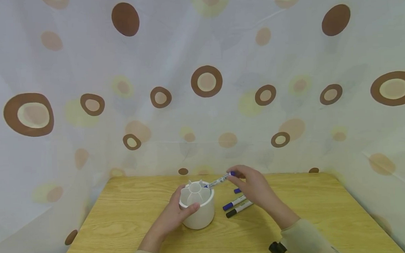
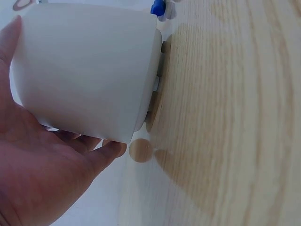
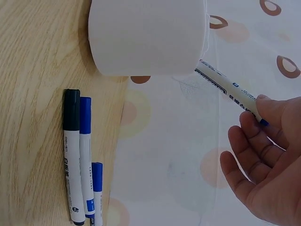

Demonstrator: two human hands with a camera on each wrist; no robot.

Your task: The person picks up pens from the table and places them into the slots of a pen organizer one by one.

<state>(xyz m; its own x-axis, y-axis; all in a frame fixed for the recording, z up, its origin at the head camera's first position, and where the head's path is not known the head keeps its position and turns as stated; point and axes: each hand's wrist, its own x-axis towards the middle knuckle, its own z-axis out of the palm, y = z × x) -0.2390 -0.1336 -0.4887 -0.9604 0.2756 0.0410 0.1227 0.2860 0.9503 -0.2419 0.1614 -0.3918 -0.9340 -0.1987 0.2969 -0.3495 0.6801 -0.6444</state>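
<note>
My left hand (image 1: 172, 215) grips a white round pen holder (image 1: 201, 217) from its left side, thumb over the near rim. Dividers split the inside of the holder around a central ring. In the left wrist view, the fingers (image 2: 96, 153) curl along the smooth wall of the holder. My right hand (image 1: 256, 186) pinches a blue-and-white whiteboard marker (image 3: 230, 87) by its tail end, between thumb and fingers. The marker slants down toward the left, its blue cap end just inside the right rim of the holder.
To the right of the holder lie a black-capped marker (image 3: 72, 155), a blue-capped marker (image 3: 86, 141) beside it, and another blue-capped marker (image 3: 97, 183) farther back. A black object (image 1: 277, 249) is at the right sleeve. A dotted curtain (image 1: 209, 118) surrounds the wooden table (image 1: 118, 220).
</note>
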